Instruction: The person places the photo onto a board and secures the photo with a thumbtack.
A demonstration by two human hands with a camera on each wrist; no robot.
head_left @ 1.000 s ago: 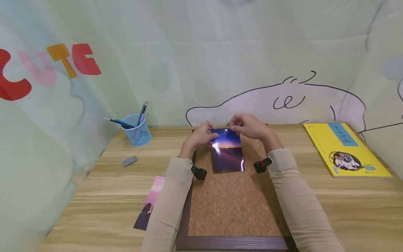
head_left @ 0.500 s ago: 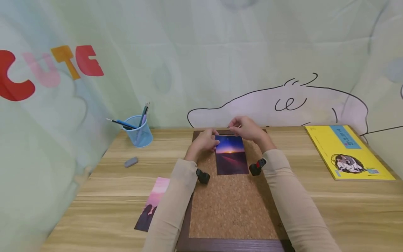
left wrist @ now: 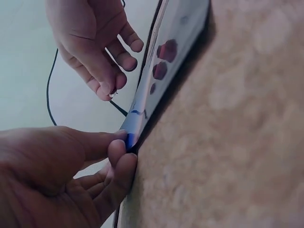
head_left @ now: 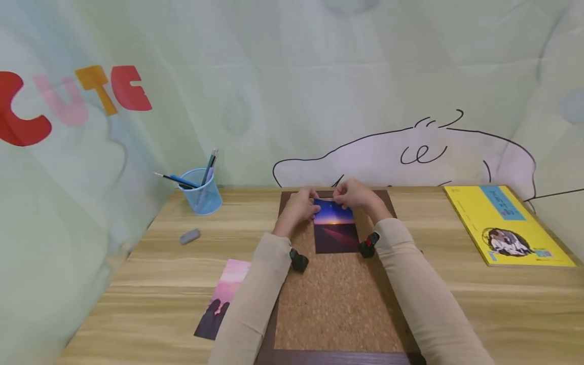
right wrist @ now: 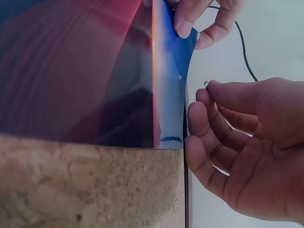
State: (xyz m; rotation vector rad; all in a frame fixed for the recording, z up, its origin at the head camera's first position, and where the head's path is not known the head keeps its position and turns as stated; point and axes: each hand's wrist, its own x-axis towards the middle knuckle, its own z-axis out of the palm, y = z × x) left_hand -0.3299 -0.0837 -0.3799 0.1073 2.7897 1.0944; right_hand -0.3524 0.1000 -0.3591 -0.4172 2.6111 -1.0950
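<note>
A glossy sunset photo (head_left: 336, 228) lies over the upper part of a cork board (head_left: 342, 304) with a dark brown frame. My left hand (head_left: 298, 207) pinches the photo's top left corner between thumb and fingers. In the left wrist view that corner (left wrist: 132, 137) bends up off the cork. At the top edge, my right hand (head_left: 356, 195) pinches a tiny clear pushpin (right wrist: 206, 84), mostly covered by the thumb and index fingertips. The right wrist view shows these fingertips just beyond the photo's top edge, apart from it.
A pink photo (head_left: 223, 299) lies left of the board, partly under the left sleeve. Behind it are a grey eraser (head_left: 189, 236) and a blue mesh cup (head_left: 201, 197) with pens and pencils. A yellow book (head_left: 506, 228) lies at the right, before a printed curtain (head_left: 283, 91).
The sunset photo has shifted slightly right and down on the board, with my left hand on its corner. My right hand has come down closer to its top edge.
</note>
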